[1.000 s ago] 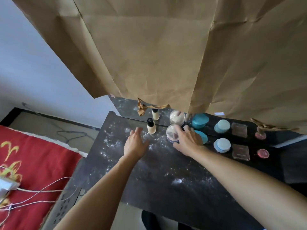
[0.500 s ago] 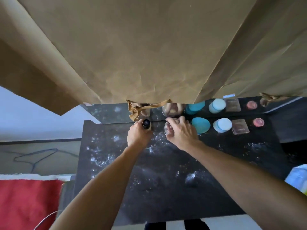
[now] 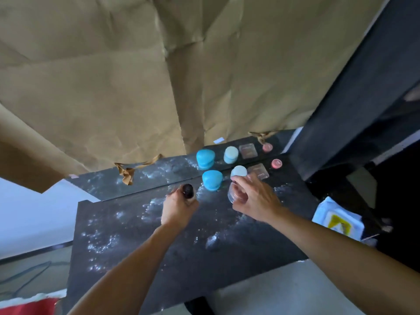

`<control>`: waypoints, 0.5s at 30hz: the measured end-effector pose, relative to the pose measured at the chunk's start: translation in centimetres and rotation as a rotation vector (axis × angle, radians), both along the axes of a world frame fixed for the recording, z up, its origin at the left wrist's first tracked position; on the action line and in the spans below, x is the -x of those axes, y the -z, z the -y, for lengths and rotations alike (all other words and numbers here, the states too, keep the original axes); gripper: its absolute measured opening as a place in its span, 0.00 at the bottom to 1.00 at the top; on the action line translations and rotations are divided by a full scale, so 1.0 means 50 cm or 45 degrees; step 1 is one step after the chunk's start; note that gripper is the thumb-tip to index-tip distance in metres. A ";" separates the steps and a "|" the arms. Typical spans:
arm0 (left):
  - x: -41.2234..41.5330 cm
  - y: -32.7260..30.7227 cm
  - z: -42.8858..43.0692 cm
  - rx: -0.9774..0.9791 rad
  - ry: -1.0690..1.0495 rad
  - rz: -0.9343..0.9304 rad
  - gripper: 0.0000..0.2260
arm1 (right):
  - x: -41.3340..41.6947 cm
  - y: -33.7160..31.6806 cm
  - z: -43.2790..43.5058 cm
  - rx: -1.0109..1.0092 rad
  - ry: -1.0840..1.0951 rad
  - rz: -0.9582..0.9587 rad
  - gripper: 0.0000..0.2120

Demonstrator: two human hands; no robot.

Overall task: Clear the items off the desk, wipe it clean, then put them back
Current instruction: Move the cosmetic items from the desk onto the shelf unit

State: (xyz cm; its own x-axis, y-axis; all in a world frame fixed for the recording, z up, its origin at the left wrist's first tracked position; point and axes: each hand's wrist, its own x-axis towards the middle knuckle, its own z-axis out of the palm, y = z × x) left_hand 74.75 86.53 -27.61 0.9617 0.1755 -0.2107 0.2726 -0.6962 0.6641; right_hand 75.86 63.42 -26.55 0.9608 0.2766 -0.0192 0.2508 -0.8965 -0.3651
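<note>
The dark desk (image 3: 141, 246) is strewn with white powder. My left hand (image 3: 178, 211) grips a small bottle with a black cap (image 3: 188, 190), held just above the desk. My right hand (image 3: 255, 201) holds a clear round jar (image 3: 235, 194) lifted off the surface. Behind them on the desk stand a blue sponge (image 3: 212, 180), a pale blue round puff case (image 3: 239, 171), a clear square case (image 3: 259, 171) and a small pink jar (image 3: 276, 163). A mirror strip at the back repeats them.
Crumpled brown paper (image 3: 136, 76) hangs over the mirror behind the desk. A white wipes pack with a yellow label (image 3: 337, 222) lies at the desk's right. A dark panel (image 3: 363, 98) rises at the right. Red cloth (image 3: 29, 306) shows bottom left.
My left hand has closed around the black-capped bottle and lifted it. My right hand has picked up the clear jar and carried it rightward, away from the mirror. The view has swung right.
</note>
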 end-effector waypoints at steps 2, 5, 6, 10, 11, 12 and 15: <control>0.017 -0.029 0.096 -0.002 0.023 0.051 0.08 | 0.033 -0.022 0.083 -0.012 0.046 0.014 0.29; 0.053 -0.073 0.253 0.033 0.031 0.154 0.10 | 0.085 -0.055 0.219 -0.068 0.147 0.049 0.31; 0.063 -0.085 0.303 0.053 0.053 0.195 0.09 | 0.103 -0.067 0.265 -0.067 0.178 0.068 0.33; 0.086 -0.145 0.489 0.034 0.160 0.320 0.11 | 0.154 -0.118 0.445 -0.067 0.280 0.120 0.34; 0.088 -0.163 0.529 0.035 0.185 0.372 0.12 | 0.159 -0.134 0.486 -0.076 0.304 0.144 0.34; 0.088 -0.180 0.566 0.031 0.211 0.418 0.13 | 0.160 -0.151 0.522 -0.085 0.323 0.163 0.34; 0.077 -0.230 0.652 0.055 0.369 0.461 0.09 | 0.143 -0.214 0.618 -0.151 0.383 0.238 0.33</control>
